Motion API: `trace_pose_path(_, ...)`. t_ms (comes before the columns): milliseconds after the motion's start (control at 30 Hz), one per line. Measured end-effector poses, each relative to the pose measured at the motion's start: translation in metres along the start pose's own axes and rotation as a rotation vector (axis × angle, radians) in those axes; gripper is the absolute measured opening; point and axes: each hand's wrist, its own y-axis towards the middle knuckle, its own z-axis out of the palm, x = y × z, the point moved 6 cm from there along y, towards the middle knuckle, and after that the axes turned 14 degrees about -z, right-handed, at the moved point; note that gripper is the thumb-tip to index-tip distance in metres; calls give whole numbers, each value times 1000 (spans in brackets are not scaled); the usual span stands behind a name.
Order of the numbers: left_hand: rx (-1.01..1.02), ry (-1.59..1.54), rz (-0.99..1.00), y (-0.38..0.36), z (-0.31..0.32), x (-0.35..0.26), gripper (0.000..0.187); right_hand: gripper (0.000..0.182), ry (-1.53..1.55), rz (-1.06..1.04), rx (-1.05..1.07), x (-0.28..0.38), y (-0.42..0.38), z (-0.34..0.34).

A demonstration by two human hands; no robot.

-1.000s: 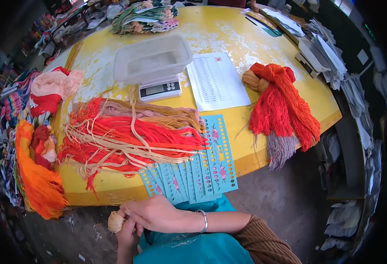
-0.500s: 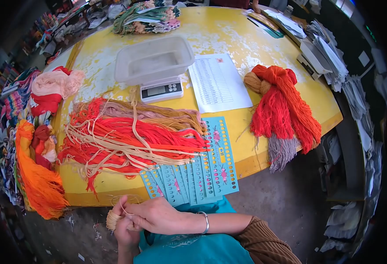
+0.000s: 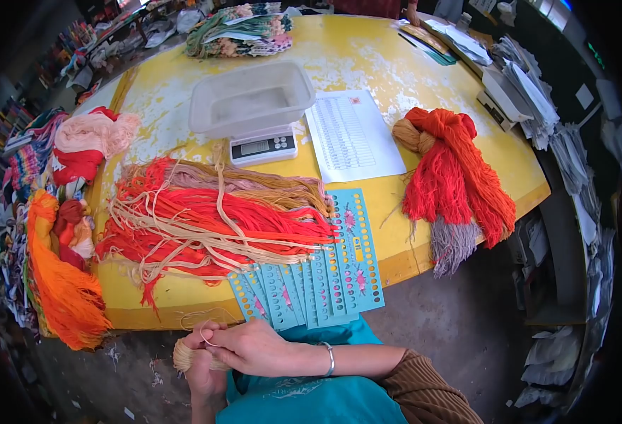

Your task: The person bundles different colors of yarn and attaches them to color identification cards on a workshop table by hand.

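My left hand [image 3: 203, 374] is closed around a bundle of cream thread [image 3: 183, 355] in front of the table edge. Against it, my right hand [image 3: 260, 348] has its fingers closed on a strand of that thread, which loops between the two hands. The right fingertips are partly hidden. Just beyond, blue-green punched cards [image 3: 357, 244] overlap at the table's front edge. Red thread [image 3: 247, 218] and cream strands lie across the table, their right ends at the cards' holes. Mustard and dusty pink threads [image 3: 254, 185] lie behind them.
A clear plastic tub [image 3: 251, 99] sits on a digital scale [image 3: 263, 147], beside a printed sheet [image 3: 353, 134]. Red-orange skeins [image 3: 459, 169] hang over the right edge, orange thread [image 3: 67, 275] over the left. Bundled threaded cards [image 3: 240, 32] lie at the back. A person's hand [image 3: 411, 13] shows far off.
Both hands stay together at the cream thread, with the right fingers slightly shifted. The whole view has moved a little.
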Motion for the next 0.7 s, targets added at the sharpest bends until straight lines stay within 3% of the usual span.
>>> trace_pose_path(333,-16,-145,-29,-5,0,1,22,15,12,-14,8,5,-2,5)
trace_pose_path(533,-140,-193,-159,-8,-10,5,32,17,5,-3,40,3,-4,10)
trace_pose_path(600,-160,-237,-208,-11,-33,0,35,20,295,8,-93,-3,-5,11)
trace_pose_path(633,-193,-432,-318,-12,-41,-3,34,20,296,6,-91,-6,-4,12)
trace_pose_path(700,72,-791,-327,-16,-79,-22,30,25,713,233,-128,-20,-6,20)
